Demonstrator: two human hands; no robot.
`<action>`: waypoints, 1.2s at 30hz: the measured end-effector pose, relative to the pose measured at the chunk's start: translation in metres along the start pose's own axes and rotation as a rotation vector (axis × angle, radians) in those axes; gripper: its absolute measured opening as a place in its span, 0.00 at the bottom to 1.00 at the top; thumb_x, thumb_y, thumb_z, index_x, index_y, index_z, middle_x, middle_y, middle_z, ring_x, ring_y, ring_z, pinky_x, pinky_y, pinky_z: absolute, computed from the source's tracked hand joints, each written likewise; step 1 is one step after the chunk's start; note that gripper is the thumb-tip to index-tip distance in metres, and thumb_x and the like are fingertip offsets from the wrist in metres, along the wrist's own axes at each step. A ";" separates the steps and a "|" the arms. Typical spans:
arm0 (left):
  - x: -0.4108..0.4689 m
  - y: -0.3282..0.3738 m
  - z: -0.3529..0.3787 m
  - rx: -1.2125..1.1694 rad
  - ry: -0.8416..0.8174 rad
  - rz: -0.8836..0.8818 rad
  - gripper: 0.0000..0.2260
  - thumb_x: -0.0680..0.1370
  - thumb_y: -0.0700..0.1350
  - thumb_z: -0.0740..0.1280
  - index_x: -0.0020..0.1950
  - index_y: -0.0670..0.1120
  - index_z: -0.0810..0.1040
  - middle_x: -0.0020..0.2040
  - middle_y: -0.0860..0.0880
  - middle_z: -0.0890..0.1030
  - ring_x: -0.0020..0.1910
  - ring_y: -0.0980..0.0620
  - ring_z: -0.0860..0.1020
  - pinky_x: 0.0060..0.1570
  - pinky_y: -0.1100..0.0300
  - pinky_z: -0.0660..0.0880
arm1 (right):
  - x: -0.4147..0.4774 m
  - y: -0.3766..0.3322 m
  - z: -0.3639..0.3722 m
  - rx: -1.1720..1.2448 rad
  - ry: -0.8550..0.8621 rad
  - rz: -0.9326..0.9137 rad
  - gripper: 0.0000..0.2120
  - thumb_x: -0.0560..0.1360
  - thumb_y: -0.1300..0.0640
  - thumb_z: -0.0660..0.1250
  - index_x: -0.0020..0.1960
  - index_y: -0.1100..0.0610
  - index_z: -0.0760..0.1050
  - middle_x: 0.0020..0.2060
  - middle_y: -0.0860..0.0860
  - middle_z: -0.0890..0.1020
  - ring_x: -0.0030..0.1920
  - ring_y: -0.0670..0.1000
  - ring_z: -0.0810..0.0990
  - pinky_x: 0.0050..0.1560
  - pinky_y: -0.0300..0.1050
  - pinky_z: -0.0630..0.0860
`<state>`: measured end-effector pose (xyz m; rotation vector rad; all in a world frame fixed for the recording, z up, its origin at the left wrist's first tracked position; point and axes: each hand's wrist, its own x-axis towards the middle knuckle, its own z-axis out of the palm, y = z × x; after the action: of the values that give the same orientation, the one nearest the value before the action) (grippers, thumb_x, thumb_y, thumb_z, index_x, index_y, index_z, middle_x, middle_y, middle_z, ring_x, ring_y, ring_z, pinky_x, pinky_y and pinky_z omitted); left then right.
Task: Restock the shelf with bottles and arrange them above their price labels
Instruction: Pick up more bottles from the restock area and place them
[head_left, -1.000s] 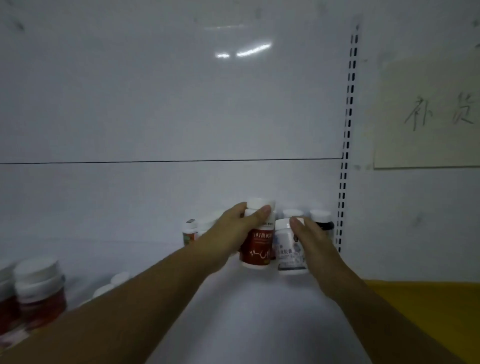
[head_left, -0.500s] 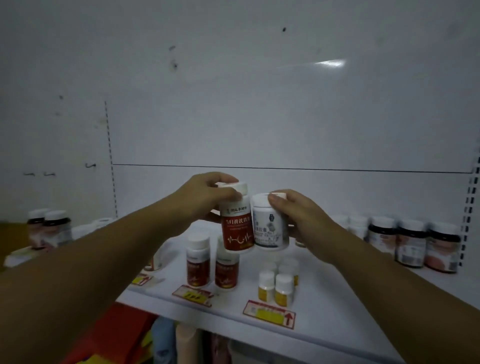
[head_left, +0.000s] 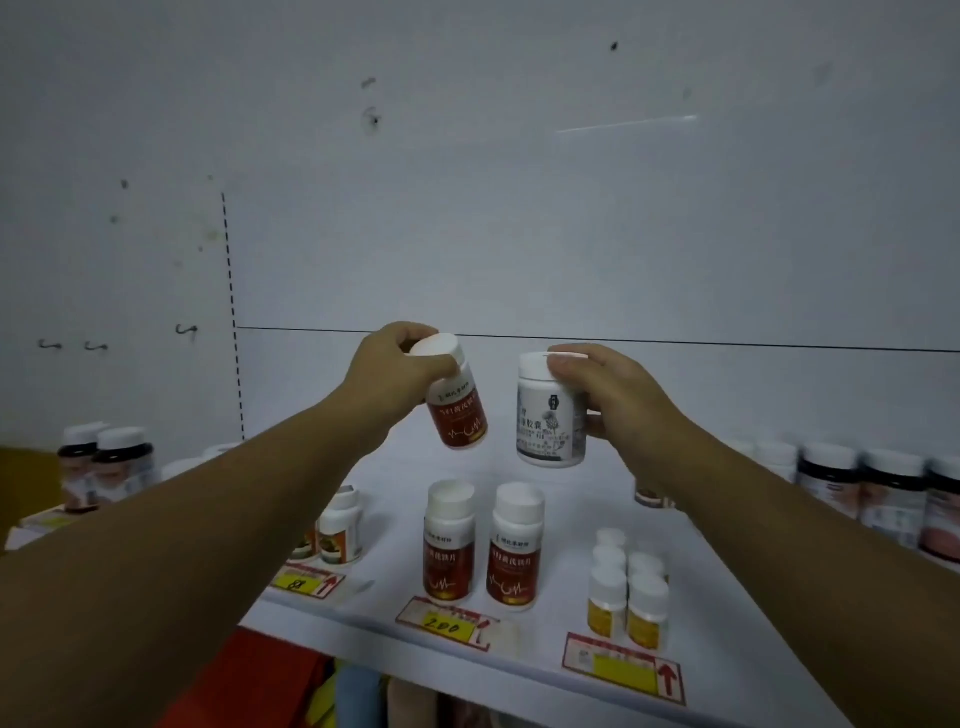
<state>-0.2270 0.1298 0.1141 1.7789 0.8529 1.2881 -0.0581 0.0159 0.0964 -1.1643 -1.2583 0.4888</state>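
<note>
Red-labelled plastic bottle w/ white cap (head_left: 457, 410) sits tilted in the left hand (head_left: 387, 371), gripped round its top; white-labelled round jar (head_left: 551, 423) hangs upright in the right hand (head_left: 608, 397), fingers over its lid; both arms reach fwd above the white shelf (head_left: 556, 608). Step: placing stock; next, I'd judge, red one goes down just beyond the two matching red bottles (head_left: 450, 551) above the yellow price label (head_left: 447, 621); the jar's spot isn't evident.

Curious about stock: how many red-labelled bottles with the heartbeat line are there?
3: held red bottle in the left hand; left shelf bottle and right shelf bottle standing behind the 200 price label. Others may be hidden.
</note>
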 end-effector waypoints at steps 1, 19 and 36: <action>0.009 -0.006 0.003 0.011 -0.011 -0.028 0.17 0.72 0.37 0.70 0.60 0.46 0.74 0.58 0.46 0.76 0.57 0.44 0.75 0.42 0.60 0.77 | 0.007 0.001 0.000 -0.001 -0.007 -0.010 0.07 0.77 0.54 0.62 0.53 0.52 0.76 0.44 0.49 0.80 0.47 0.49 0.79 0.53 0.50 0.76; 0.061 -0.086 0.018 0.462 -0.759 -0.417 0.18 0.73 0.45 0.71 0.62 0.46 0.74 0.61 0.46 0.78 0.58 0.49 0.77 0.59 0.54 0.76 | 0.110 0.041 0.046 -0.134 -0.083 -0.012 0.13 0.74 0.51 0.67 0.56 0.56 0.76 0.48 0.52 0.81 0.50 0.52 0.80 0.53 0.50 0.77; 0.132 -0.192 -0.251 0.386 -0.158 -0.187 0.23 0.82 0.55 0.53 0.70 0.42 0.70 0.71 0.45 0.71 0.67 0.46 0.69 0.66 0.56 0.63 | 0.190 0.051 0.293 -0.394 -0.106 0.021 0.17 0.70 0.55 0.72 0.57 0.52 0.74 0.53 0.52 0.78 0.50 0.51 0.78 0.51 0.45 0.76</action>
<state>-0.4479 0.3850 0.0551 2.0083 1.2060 0.8915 -0.2512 0.3115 0.1070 -1.4971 -1.4777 0.3280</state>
